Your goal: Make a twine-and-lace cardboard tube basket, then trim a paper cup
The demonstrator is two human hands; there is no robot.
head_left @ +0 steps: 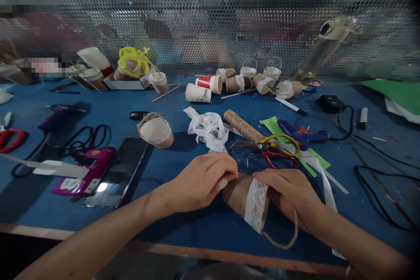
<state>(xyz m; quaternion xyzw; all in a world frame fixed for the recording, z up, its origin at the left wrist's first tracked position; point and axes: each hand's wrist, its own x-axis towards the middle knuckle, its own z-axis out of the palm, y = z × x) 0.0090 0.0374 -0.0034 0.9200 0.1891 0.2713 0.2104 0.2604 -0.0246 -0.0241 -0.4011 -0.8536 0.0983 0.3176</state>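
Observation:
A twine-wrapped paper cup (pixel 236 197) with a white lace band (pixel 256 203) lies on its side near the table's front edge. A loop of twine (pixel 282 245) hangs from its lace end as a handle. My right hand (pixel 290 190) is closed around the cup's right side. At the opposite end, my left hand (pixel 208 179) has its fingers curled in a pinch against the cup; what lies between them is hidden. Just beyond my hands are a roll of twine (pixel 243 126), scissors (pixel 278 146) with yellow and red handles, and a heap of white lace (pixel 210 129).
A finished-looking small basket (pixel 156 130) and a phone (pixel 120 173) lie left, with a purple glue gun box (pixel 87 170). A blue glue gun (pixel 305 133) and cables are right. Paper cups (pixel 198 93), small baskets and a bottle (pixel 320 54) line the perforated metal screen (pixel 197 22).

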